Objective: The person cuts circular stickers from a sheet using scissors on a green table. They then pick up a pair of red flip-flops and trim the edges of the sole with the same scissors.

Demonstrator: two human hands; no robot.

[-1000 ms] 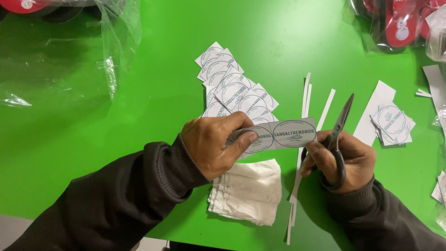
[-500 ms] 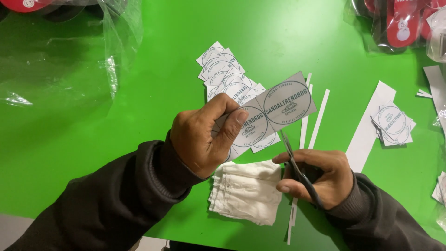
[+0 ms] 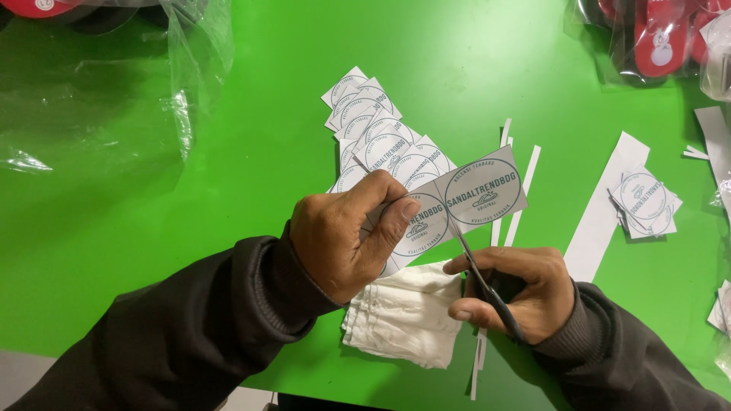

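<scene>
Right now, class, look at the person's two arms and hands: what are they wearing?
Both arms are covered by long dark sleeves, blackish grey, loose and creased, each ending in a ribbed knit cuff at the wrist. The left hand and right hand are bare: no gloves, rings or watch show.

The left hand [image 3: 343,240] covers the near end of the label strip [image 3: 457,205], so its length there cannot be told. The right hand [image 3: 518,293] hides the scissors' handles [image 3: 499,301]; only the blades show. The white cloth [image 3: 403,316] lies partly under both hands. Red items in plastic bags [image 3: 655,38] are cut off by the top edge, and white paper pieces [image 3: 719,144] by the right edge.
</scene>
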